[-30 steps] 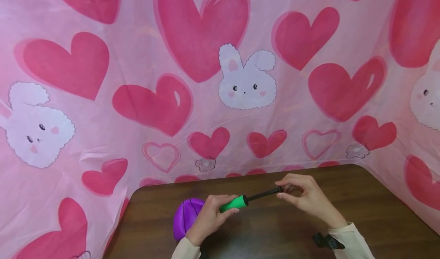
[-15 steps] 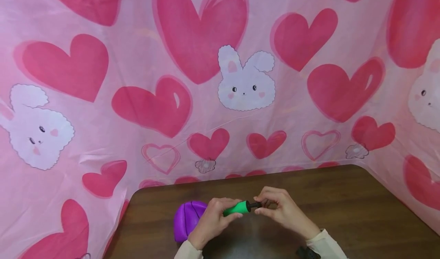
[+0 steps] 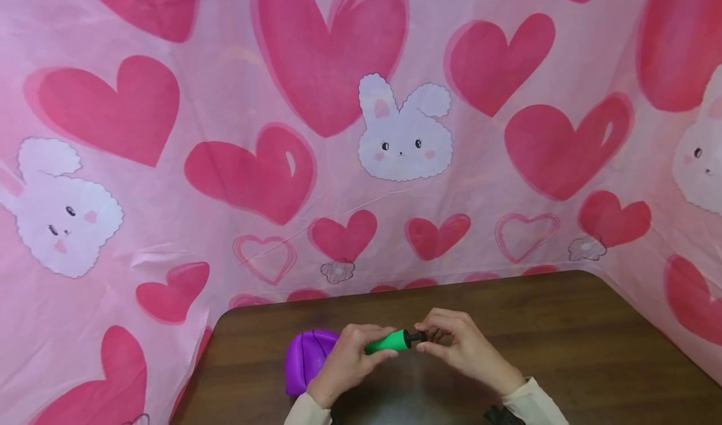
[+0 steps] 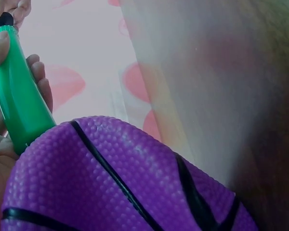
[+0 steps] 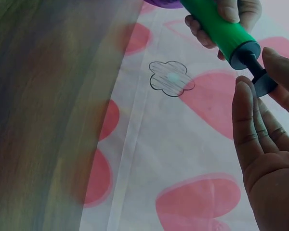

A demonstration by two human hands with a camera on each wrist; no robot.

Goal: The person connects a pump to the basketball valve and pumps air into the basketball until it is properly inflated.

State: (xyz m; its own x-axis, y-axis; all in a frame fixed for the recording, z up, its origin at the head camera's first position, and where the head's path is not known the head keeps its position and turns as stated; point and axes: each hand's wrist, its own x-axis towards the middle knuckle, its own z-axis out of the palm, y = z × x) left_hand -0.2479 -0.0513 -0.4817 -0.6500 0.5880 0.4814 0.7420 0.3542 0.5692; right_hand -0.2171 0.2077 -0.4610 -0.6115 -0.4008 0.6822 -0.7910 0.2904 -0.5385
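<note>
My left hand (image 3: 348,363) grips the green barrel of a hand pump (image 3: 392,341) above the table. Thumb and fingertips of my right hand (image 3: 467,353) pinch the black plunger handle (image 5: 265,85), with only a short length of rod showing outside the barrel. Beside my left wrist is a purple ball (image 3: 303,361) with black lines, its shape slack and uneven. Pebbled skin shows on it in the left wrist view, where it covers the barrel's lower end. Whether pump and ball are joined there is hidden.
A dark brown wooden table (image 3: 570,337) lies beneath the hands. Pink cloth (image 3: 395,205) printed with hearts and rabbits hangs behind it and along both sides. Something black (image 3: 501,415), cut off by the lower frame edge, is at my right wrist.
My right hand has moved left toward my left hand, pushing the plunger rod from far out to nearly all inside the barrel. Over the last half second, little differs.
</note>
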